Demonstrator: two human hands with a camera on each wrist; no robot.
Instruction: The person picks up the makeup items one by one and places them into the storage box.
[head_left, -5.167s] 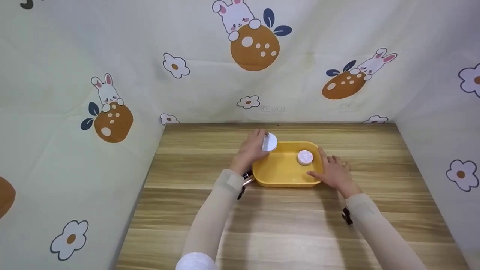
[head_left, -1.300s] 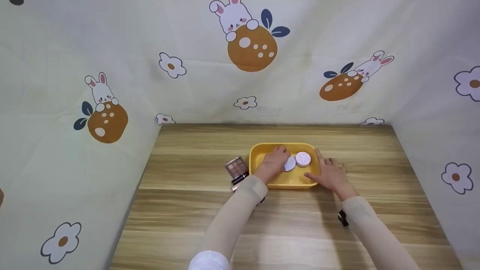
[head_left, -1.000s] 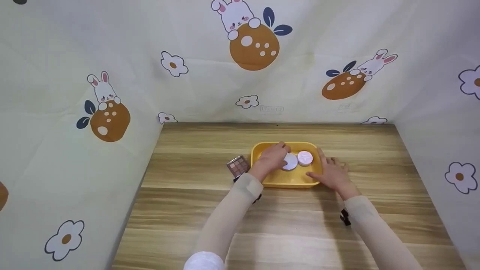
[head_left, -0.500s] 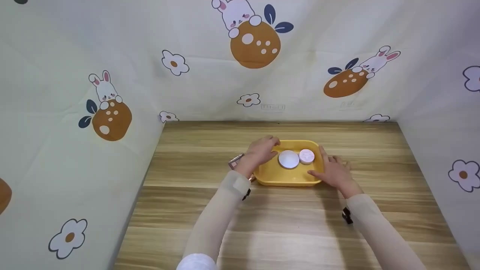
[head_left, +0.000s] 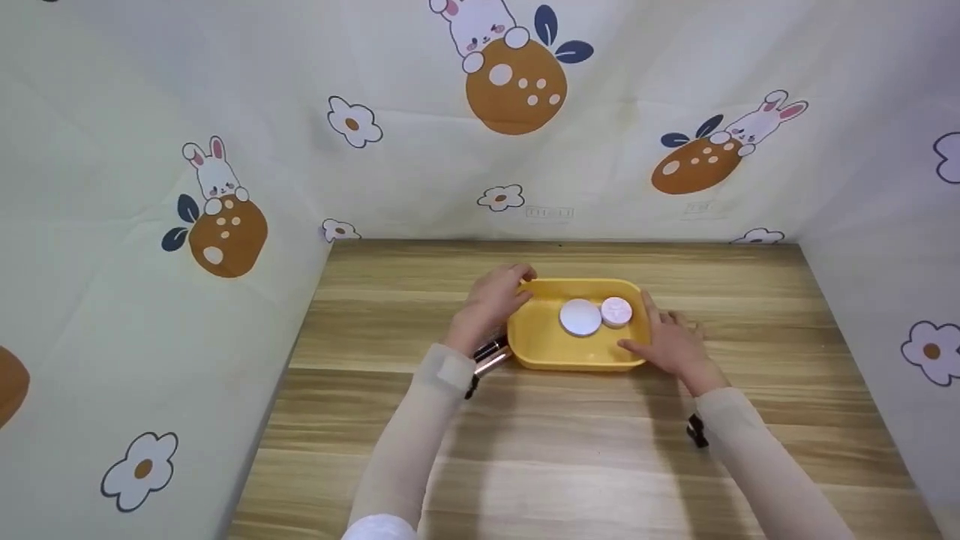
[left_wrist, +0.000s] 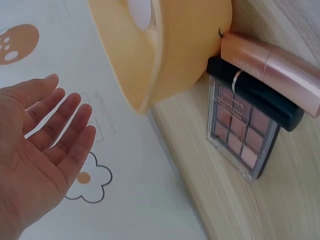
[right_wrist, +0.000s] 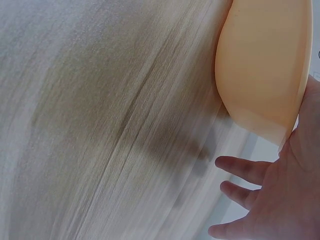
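At the left rises a pale cloth wall (head_left: 82, 300) printed with rabbits, oranges and flowers; it meets a wood-grained table (head_left: 322, 427); next comes the left hand (head_left: 491, 298), thumb apart from loosely bent fingers, holding nothing; its fingertips hang by the far left corner of a yellow tray (head_left: 576, 367), and the left wrist view shows a gap between them and the rim; below that hand lie an eyeshadow palette (left_wrist: 235, 125), a dark tube (left_wrist: 255, 92) across one side of it, and a pinkish tube (left_wrist: 275, 65) alongside, the tubes' ends close against the tray's left wall; inside the tray, right of the middle, sits a white disc (head_left: 580, 318), well clear of the left fingers; just right of it, touching or nearly so, is a smaller round case (head_left: 616, 309) with a pinkish top, nearer the right thumb but apart from it; last, the right hand (head_left: 675, 343) rests at the tray's right rim, thumb over the inside, the other fingers outside, spread wide and fairly straight.
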